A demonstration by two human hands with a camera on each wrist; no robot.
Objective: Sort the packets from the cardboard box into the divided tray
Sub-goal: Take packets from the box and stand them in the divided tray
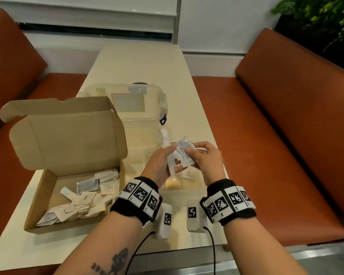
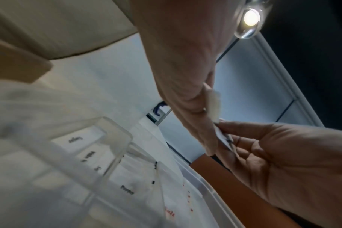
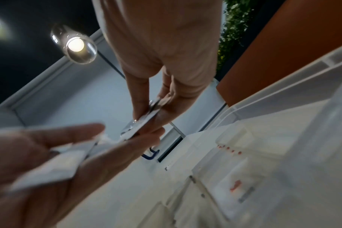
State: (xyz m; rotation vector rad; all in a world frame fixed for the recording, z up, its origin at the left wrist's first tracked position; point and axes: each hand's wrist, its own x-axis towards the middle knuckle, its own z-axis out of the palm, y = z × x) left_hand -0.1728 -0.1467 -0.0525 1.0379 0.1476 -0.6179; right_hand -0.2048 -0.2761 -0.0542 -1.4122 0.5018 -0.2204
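An open cardboard box [image 1: 46,187] on the left holds several white and silver packets [image 1: 87,195]. To its right stands the clear divided tray [image 1: 139,139], with a few packets [image 1: 188,174] in its near compartments. Above the tray, my left hand [image 1: 171,155] grips a small bundle of white packets [image 1: 174,161]. My right hand [image 1: 191,148] pinches a silver printed packet [image 1: 184,148] at the top of that bundle. The right wrist view shows this silver packet [image 3: 140,125] between thumb and fingers, and the white packets [image 3: 55,166] lying in my left hand [image 3: 39,169]. The tray's labelled dividers [image 2: 115,138] lie below.
The box's raised lid [image 1: 68,133] stands left of the tray. The tray's clear lid [image 1: 127,100] lies further back on the cream table [image 1: 143,62]. Orange benches [image 1: 286,135] flank the table on both sides. Cables [image 1: 212,247] hang over the near edge.
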